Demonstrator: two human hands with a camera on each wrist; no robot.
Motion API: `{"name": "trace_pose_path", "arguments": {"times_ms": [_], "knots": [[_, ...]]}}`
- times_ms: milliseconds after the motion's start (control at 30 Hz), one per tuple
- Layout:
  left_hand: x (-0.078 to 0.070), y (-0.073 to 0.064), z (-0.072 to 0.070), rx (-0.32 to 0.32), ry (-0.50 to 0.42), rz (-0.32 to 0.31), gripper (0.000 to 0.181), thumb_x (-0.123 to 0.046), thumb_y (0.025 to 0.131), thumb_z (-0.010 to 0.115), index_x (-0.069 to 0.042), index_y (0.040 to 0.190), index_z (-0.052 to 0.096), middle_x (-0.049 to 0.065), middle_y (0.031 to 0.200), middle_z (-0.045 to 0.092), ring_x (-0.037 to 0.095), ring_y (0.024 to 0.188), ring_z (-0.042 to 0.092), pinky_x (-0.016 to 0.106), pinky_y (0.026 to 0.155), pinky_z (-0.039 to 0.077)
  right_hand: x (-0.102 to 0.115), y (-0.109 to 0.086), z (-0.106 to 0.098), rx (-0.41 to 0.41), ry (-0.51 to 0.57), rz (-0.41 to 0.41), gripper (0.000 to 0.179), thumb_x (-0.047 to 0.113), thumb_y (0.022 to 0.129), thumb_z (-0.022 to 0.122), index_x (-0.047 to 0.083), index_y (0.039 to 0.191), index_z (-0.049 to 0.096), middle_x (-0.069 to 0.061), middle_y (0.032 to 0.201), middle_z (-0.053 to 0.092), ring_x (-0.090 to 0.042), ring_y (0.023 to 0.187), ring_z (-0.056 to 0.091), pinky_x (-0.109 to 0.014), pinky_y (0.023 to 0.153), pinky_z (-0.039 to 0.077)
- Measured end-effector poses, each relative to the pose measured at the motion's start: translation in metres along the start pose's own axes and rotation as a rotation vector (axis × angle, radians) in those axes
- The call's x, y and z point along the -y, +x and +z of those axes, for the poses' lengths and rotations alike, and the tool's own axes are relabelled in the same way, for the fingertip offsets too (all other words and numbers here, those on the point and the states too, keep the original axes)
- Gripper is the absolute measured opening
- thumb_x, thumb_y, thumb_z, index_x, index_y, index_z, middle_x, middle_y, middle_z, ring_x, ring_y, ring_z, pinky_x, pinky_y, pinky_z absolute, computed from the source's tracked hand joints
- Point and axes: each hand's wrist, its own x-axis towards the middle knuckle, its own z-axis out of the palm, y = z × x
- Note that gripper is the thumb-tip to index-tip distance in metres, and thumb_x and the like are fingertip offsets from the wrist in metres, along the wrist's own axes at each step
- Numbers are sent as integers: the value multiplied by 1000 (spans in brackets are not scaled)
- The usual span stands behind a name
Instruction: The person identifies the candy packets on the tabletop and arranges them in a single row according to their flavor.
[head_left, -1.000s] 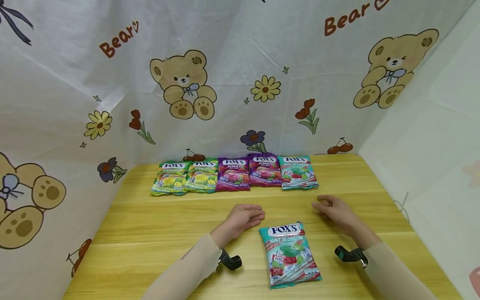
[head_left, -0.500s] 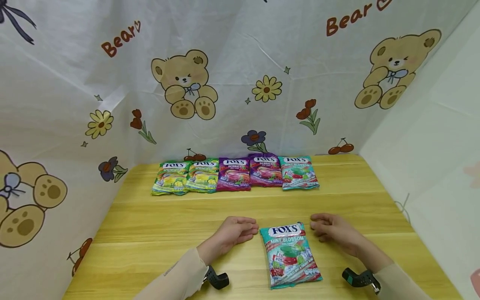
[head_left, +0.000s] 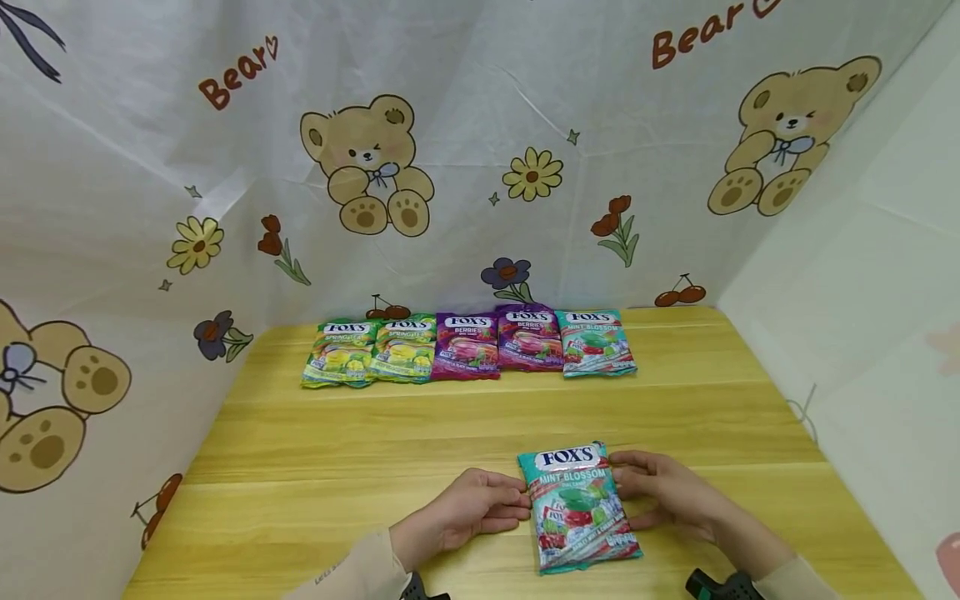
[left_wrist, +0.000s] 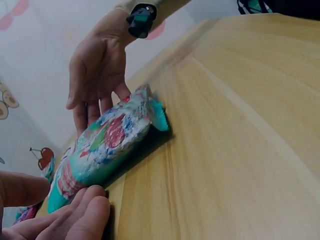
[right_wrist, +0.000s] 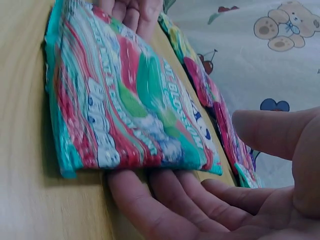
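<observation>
A teal Fox's Mint Blossom candy bag (head_left: 577, 510) lies face up on the front part of the wooden table, its top edge turned away from me. My left hand (head_left: 467, 510) is at its left edge, fingertips right against the wrapper. On the other side, my right hand (head_left: 678, 497) has its fingers at the right edge. In the right wrist view the fingers (right_wrist: 145, 205) reach to the underside of that edge, while the thumb stands apart from the bag. The left wrist view shows the left thumb (left_wrist: 22, 189) raised off the wrapper too.
Along the back of the table runs a row of bags: two green-yellow Spring Tea bags (head_left: 341, 354), two purple Berries bags (head_left: 467, 346) and another Mint Blossom bag (head_left: 597, 343). A bear-print cloth (head_left: 457, 108) hangs behind. A thin cable (head_left: 804, 410) lies at the right edge.
Both hands have drawn back toward me from beyond the front bag and closed in on its two sides. The bag and the back row have stayed in place.
</observation>
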Motion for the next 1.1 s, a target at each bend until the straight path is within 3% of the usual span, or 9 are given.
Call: {"name": "trace_pose_path", "arguments": {"times_ms": [167,400,733,1100], "knots": [[0,-3,6,0,28,26,37,-9,104,60,10,135,61,20,119,74,23,101,76,39,90,63,3,-1,9,-3,11,-2,73,31,110,52,-10,159,17,-25,143,54,-27,117,64,-53,93,61],[0,-4,9,-2,1,45,37,-9,103,60,9,135,61,19,118,75,20,94,76,36,85,64,4,1,18,-31,-8,-17,76,30,109,52,-3,163,9,-37,161,24,-28,122,64,-49,97,59],[4,3,17,-1,-90,116,43,-9,104,59,8,143,55,20,125,71,20,92,74,40,83,65,-2,6,24,-44,-23,-64,82,26,108,55,7,166,0,-36,159,34,-29,128,61,-41,102,56],[6,10,25,-42,-144,185,45,-3,101,60,8,144,53,17,121,71,21,91,73,43,83,65,-8,8,27,-26,45,-104,90,21,106,59,22,167,-8,-36,164,21,-28,132,58,-39,103,55]]}}
